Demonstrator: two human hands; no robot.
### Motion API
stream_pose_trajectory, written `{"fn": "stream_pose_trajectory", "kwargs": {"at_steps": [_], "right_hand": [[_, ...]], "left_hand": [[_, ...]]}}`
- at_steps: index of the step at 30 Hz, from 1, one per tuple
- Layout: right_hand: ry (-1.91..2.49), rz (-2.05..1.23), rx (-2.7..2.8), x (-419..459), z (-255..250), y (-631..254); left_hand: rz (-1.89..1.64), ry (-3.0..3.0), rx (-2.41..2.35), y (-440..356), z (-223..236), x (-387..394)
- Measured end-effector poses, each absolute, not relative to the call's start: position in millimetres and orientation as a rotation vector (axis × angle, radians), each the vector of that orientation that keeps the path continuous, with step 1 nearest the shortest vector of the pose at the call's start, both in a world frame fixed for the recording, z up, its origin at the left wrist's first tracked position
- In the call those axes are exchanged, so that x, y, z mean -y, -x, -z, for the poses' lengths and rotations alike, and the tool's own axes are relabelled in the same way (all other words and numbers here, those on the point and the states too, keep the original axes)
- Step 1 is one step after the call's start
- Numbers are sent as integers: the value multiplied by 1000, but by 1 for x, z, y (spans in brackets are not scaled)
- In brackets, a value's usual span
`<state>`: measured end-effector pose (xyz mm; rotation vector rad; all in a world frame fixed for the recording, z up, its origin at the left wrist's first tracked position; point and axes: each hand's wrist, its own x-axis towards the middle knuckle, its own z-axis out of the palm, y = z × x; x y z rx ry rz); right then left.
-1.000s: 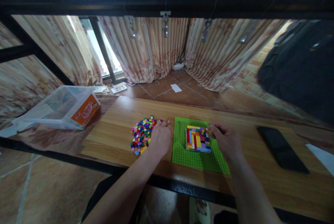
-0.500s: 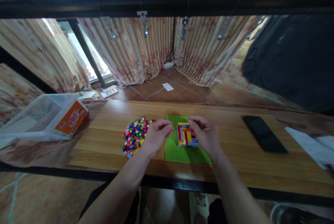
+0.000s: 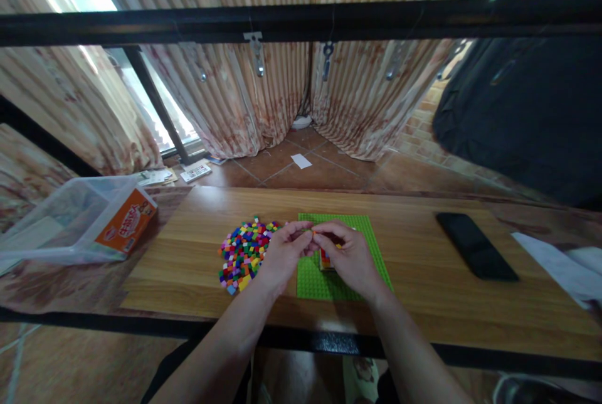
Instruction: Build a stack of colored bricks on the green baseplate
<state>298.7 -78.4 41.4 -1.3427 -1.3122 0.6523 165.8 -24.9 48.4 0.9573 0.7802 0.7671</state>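
My left hand (image 3: 288, 247) is pinched over the left edge of a green studded baseplate (image 3: 371, 247), with a tiny orange toy brick (image 3: 313, 233) at its fingertips. From the other side my right hand (image 3: 345, 253) closes its thumb and forefinger on the same spot, so the two hands meet. Beneath the right hand, on the baseplate, sits a low block built of coloured bricks (image 3: 325, 261), mostly hidden by the fingers. A pile of small loose bricks (image 3: 244, 250) in many colours lies left of the baseplate, partly behind my left hand.
The wooden tabletop (image 3: 179, 253) carries a black phone (image 3: 475, 247) on the right. White papers (image 3: 555, 266) lie at the right edge. A clear plastic bin (image 3: 70, 216) with an orange label stands at the left. A black bar (image 3: 291, 24) crosses above, with curtains behind.
My right hand has moved left from above the brick block to meet my left hand. Its fingers now cover most of the block. The view has tilted up slightly.
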Motion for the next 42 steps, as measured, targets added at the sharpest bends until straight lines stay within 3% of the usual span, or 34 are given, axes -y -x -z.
{"fn": "stream_pose_trajectory", "kwargs": {"at_steps": [10,16,25,42], "right_hand": [[1383,-691,947,78,-46,-314],[1367,-553,815,80,-49,-334],[1464,-562,977,82,-32,-340],[1716,-128,1583,75,-30,-313]], "left_hand": [[-724,-1007,-898,-168,-52,27],[-685,-1402,-944,-172,-36,26],[-679,-1805,-947,-172,-29,28],[-644,-2010,-988,-172,-32,36]]}}
